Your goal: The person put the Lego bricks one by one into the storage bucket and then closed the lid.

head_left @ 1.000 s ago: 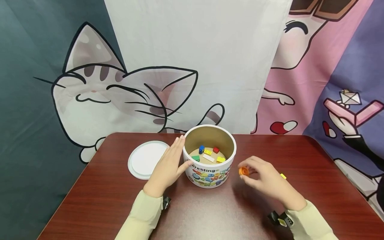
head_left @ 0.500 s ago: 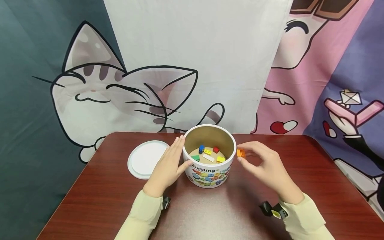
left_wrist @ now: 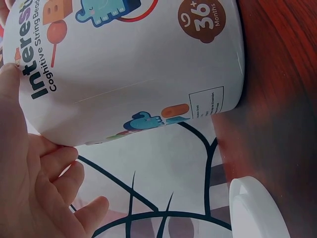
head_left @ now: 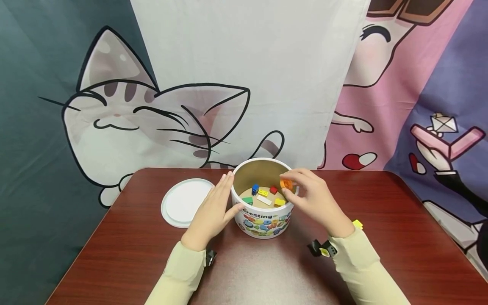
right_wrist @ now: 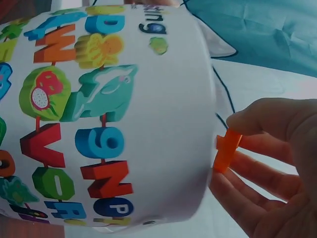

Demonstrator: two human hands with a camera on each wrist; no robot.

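Observation:
A white round tub (head_left: 263, 222) with printed letters and pictures stands uncovered on the table. My left hand (head_left: 211, 209) rests along its left side, fingers straight and thumb at the front near the rim. My right hand (head_left: 314, 197) pinches a small orange toy brick (head_left: 286, 184) between thumb and fingers, just inside the right rim. In the right wrist view the orange brick (right_wrist: 228, 151) appears beside the tub's rim. On the tub's floor lie a blue brick (head_left: 255, 189), a red brick (head_left: 273, 190), a green brick (head_left: 248, 201), a white brick (head_left: 264, 200) and two yellow bricks (head_left: 279, 202).
A white round lid (head_left: 184, 201) lies on the brown table (head_left: 251, 275), left of the tub and partly behind my left hand. Another yellow brick (head_left: 357, 223) sits on the table beyond my right sleeve, partly hidden. Printed cloth (head_left: 289, 84) hangs behind the table.
My right hand has moved left and up with the orange brick, from the table right of the tub to over its right rim. My left hand has stayed against the tub.

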